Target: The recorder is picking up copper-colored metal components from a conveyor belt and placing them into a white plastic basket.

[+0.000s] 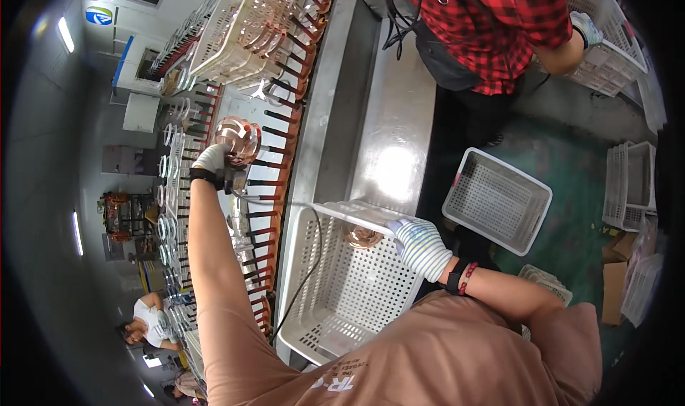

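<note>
Copper-coloured round piece (242, 139) just ahead and to the right of the left hand (212, 160), pinched there at its near edge, beside a row of dark-tipped rods (277, 132); no clear long axis; left hand nearer, right hand (422, 250) well apart, on the rim of a white crate (303, 277), cannot tell how firmly closed; inside, near the far side, another copper-coloured piece (362, 237); in the way between piece and crate, rods, metal ledge (322, 156) and dark cable (319, 238); farther off, loaded white basket (207, 42), co-worker's gloved hand (586, 29), grey crate (499, 199) on the floor
</note>
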Demonstrator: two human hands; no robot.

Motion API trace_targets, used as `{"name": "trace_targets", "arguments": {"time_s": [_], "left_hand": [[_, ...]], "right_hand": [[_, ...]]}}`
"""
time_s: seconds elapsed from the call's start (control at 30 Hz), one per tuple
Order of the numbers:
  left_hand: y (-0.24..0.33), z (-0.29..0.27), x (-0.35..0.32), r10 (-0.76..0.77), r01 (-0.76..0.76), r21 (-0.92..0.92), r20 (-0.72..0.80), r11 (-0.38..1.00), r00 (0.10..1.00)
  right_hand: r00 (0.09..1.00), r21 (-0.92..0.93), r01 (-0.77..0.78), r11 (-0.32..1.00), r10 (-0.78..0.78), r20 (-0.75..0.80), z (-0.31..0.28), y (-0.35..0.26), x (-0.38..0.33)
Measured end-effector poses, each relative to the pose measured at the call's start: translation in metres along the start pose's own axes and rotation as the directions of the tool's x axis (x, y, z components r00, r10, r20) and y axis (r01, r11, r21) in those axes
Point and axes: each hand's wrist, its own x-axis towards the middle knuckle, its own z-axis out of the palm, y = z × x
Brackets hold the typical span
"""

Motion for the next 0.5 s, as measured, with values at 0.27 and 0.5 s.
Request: {"name": "trace_targets", "arguments": {"time_s": [0.27, 0.5], "left_hand": [[0.006, -0.002, -0.093, 0.911, -0.742, 0.529, -0.245, 0.412, 0.331], [0.019, 0.002, 0.004, 0.708, -0.734, -0.191, -0.195, 0.651, 0.679]], "right_hand": [[0.998, -0.026, 0.004, 1.000, -0.002, 0.060, -0.005, -0.009, 0.014], [0.995, -0.032, 0.037, 0.999, -0.034, 0.090, 0.004, -0.026, 0.012]]}}
